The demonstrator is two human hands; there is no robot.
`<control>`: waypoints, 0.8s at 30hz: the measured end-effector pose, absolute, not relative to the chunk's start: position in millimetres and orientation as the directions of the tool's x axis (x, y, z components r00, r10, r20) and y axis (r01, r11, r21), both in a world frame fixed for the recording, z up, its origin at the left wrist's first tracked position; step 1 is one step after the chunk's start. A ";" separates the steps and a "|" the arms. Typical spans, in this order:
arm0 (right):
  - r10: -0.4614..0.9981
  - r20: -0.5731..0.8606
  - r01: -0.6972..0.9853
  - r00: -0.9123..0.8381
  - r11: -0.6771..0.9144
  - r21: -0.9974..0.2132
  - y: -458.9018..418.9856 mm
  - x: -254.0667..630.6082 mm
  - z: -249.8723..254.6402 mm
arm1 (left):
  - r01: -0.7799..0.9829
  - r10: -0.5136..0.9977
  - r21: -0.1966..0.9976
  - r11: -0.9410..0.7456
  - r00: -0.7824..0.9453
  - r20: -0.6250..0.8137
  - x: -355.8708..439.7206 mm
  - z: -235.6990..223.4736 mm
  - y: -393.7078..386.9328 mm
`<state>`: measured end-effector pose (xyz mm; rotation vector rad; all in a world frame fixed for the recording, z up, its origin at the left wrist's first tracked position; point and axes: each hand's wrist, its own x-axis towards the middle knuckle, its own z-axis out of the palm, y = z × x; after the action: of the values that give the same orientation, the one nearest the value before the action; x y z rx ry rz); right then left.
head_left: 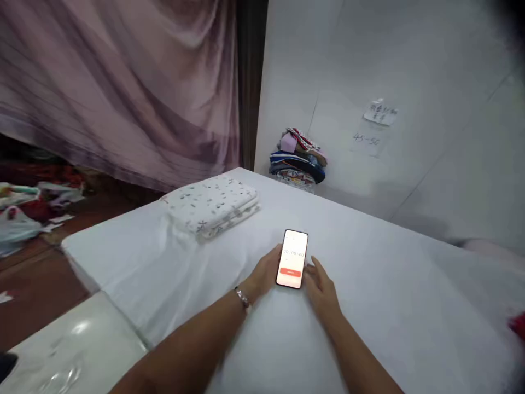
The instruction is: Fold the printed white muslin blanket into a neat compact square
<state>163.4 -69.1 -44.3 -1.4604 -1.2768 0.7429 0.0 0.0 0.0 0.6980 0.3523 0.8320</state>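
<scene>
A smartphone [291, 257] with a lit white screen stands out above the white table. Its display shows a timer at zeros and a red-orange button low down. My left hand [267, 271] grips the phone along its left edge, the fingers partly hidden behind it. On the other side my right hand [321, 284] is close by the lower right edge, fingers loosely bent and apart; whether it touches the phone I cannot tell. A bracelet [241, 297] circles my left wrist. Beyond the hands, to the left, lies a folded white patterned cloth [213, 201].
The white-covered table [389, 273] reaches back toward a pale wall [410, 65] with a paper note [380, 113]. Folded fabrics [298, 157] are stacked past the far edge. A pinkish curtain [164, 82] hangs at left, plastic bags [18, 224] below. A glossy pale surface [77, 345] adjoins the near left.
</scene>
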 end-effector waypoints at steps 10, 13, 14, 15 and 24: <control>0.947 0.166 0.344 0.274 0.064 -0.937 -67.2 161.8 -39.1 | -0.563 0.819 0.728 0.390 0.574 0.005 -1.3 8.1 -5.7; 0.948 0.165 0.359 0.271 0.059 -0.931 -67.9 163.1 -38.8 | -0.545 0.819 0.733 0.407 0.573 -0.029 -5.4 15.1 -6.6; 0.949 0.161 0.367 0.271 0.053 -0.929 -68.4 163.8 -39.1 | -0.538 0.823 0.740 0.404 0.567 -0.037 -8.1 18.7 -7.1; 0.950 0.156 0.376 0.270 0.045 -0.925 -68.8 164.6 -39.7 | -0.531 0.827 0.748 0.399 0.561 -0.043 -11.9 22.8 -7.8; 0.967 0.086 0.430 0.240 -0.027 -0.902 -67.8 172.2 -49.5 | -0.425 0.902 0.847 0.319 0.409 -0.135 -113.3 50.0 -14.1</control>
<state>172.2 -67.8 -49.5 -1.6104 -1.3322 0.7482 -113.3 -14.1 50.0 0.8294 0.6886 0.9688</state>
